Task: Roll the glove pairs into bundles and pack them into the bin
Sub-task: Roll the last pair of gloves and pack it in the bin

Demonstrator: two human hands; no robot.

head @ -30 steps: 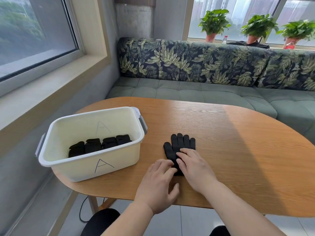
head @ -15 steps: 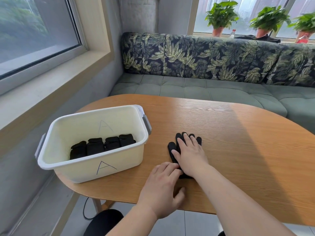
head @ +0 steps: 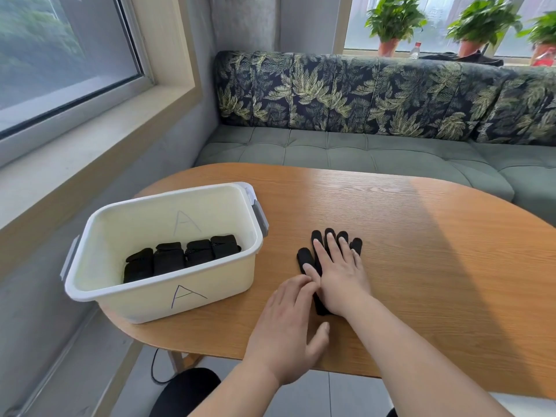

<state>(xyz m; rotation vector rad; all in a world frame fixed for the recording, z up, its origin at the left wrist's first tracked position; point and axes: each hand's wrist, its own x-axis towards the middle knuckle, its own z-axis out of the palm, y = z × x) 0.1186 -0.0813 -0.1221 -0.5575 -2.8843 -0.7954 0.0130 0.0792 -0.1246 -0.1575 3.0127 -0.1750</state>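
Right hand (head: 340,272) lies flat and open, pressing black knit gloves (head: 307,260) onto the oval wooden worktop (head: 421,251); left hand (head: 288,323), open, touches the cuff end. Smooth flat, then roll tight from the cuff. White plastic bin (head: 168,284) w/ four black bundles (head: 180,257) sits left. Probably a stacked pair; palm hides it.

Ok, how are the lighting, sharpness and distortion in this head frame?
Head view: sunlight brightens the right of the table, a shadow edge running diagonally beside the black gloves; hands and bin are sharp; the wide lens bows the window frame; the far windows are overexposed.
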